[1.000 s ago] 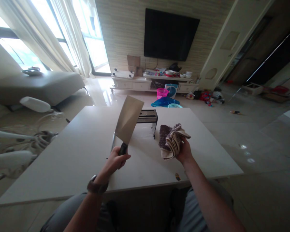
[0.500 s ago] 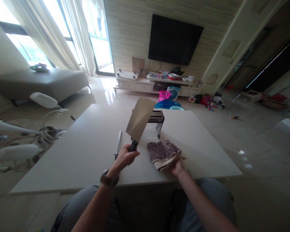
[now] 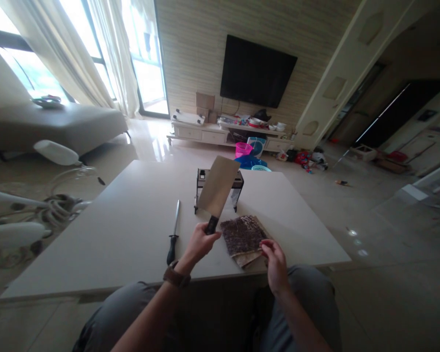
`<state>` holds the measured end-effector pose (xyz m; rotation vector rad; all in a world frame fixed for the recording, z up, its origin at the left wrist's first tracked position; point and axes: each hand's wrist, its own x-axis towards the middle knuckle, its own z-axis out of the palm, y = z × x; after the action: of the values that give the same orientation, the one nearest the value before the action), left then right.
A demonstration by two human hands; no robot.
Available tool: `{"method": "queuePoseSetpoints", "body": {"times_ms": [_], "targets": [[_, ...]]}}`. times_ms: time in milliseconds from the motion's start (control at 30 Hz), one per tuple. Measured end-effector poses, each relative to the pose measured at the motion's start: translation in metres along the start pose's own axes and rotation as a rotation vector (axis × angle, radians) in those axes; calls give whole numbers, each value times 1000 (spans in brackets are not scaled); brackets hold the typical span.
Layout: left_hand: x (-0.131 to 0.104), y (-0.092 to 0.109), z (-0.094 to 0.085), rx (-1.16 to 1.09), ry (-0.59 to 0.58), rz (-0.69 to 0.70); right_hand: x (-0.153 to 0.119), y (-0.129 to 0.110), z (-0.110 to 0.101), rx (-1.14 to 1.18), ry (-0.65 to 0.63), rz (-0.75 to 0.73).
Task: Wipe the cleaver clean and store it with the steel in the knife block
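While the person sits at the near edge of the desk (image 3: 124,234), the left hand (image 3: 200,243) is closed around the dark handle of a cleaver (image 3: 217,190), blade raised and tilted away. The right hand (image 3: 274,255) pinches the near corner of a brown cloth (image 3: 243,234) lying flat on the desk — just right of the cleaver's handle. Left of it lies a sharpening steel (image 3: 173,230); behind the blade stands a knife rack (image 3: 201,183).
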<state>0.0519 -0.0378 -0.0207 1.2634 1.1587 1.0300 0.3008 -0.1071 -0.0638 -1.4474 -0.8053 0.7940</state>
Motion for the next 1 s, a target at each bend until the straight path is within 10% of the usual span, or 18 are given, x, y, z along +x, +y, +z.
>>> {"method": "queuePoseSetpoints", "body": {"times_ms": [267,533,700,800,1000], "targets": [[-22,-31,63,-79,-29,188,-33,-33,62,-45,-570,-83],[-25,-37,67,40,22,314,-38,-28,75,-80,-469,-205],[-23,-31,69,11,-174,411,-22,-42,67,-45,-493,-185],[-24,-23,62,175,-285,465,-1,-63,52,-143,-361,-267],[-13,-13,25,448,-131,506,54,-144,16,-845,-193,-690]]}}
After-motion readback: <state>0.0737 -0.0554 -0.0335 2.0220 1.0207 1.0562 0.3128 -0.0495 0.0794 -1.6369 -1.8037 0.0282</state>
